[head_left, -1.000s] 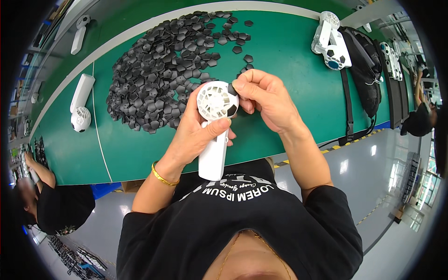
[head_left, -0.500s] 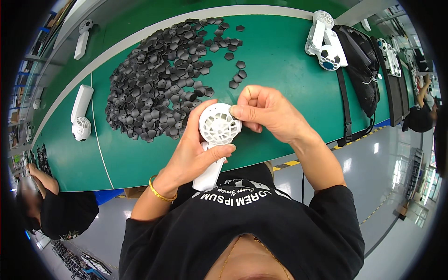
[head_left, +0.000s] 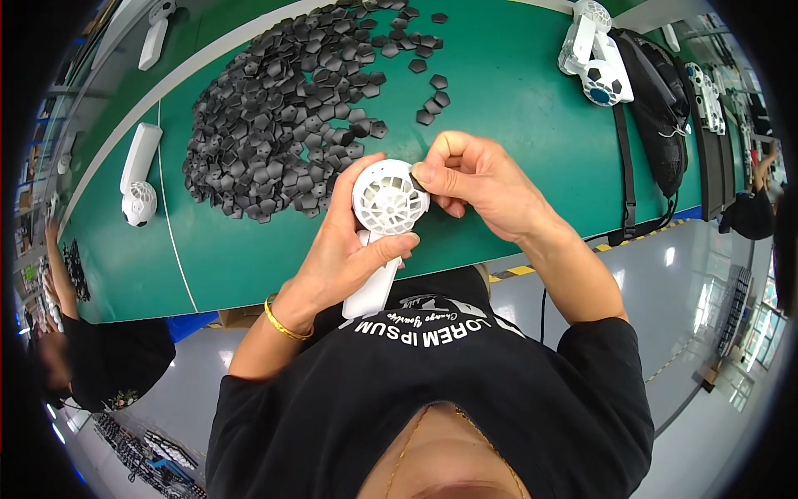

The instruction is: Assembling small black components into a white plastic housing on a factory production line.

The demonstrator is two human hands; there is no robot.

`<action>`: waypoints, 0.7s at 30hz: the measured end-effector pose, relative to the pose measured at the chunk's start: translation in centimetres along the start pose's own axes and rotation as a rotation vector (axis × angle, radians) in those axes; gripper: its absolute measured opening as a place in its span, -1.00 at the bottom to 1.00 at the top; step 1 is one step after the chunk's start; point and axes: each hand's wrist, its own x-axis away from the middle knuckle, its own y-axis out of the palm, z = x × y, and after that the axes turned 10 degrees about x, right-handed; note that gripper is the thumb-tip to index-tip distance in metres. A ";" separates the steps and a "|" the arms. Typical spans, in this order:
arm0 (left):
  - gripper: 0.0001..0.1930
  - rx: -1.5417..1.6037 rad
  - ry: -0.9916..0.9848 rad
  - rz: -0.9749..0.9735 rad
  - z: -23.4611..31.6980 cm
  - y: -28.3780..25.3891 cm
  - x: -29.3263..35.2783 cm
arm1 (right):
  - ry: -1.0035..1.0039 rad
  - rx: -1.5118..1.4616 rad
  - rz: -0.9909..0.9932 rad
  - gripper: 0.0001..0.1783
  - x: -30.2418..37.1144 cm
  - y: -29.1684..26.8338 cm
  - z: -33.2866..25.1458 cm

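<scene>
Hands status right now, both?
Left hand: closed around the white handheld fan.
Right hand: closed at the fan's edge; cannot tell whether it pinches a small piece there.

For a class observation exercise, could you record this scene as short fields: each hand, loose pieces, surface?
Left hand: grips a white plastic device with a round openwork head
Right hand: fingertips at the head's right edge; whether they pinch anything is unclear
Loose pieces: black pentagonal pieces, heaped beyond the left hand, a few strays rightward
Surface: green tabletop
</scene>
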 end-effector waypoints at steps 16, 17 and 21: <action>-0.16 -0.034 0.008 -0.069 -0.4 -0.6 0.3 | 0.196 -0.193 -0.269 -0.81 -1.1 -1.1 0.4; -0.16 -0.025 -0.014 -0.060 -0.2 -0.5 0.2 | 0.195 -0.189 -0.268 -0.81 -1.5 -1.2 0.0; -0.16 -0.031 -0.027 -0.057 -0.1 -0.6 -0.1 | -0.124 0.375 -0.042 -0.82 -4.6 -2.7 -2.2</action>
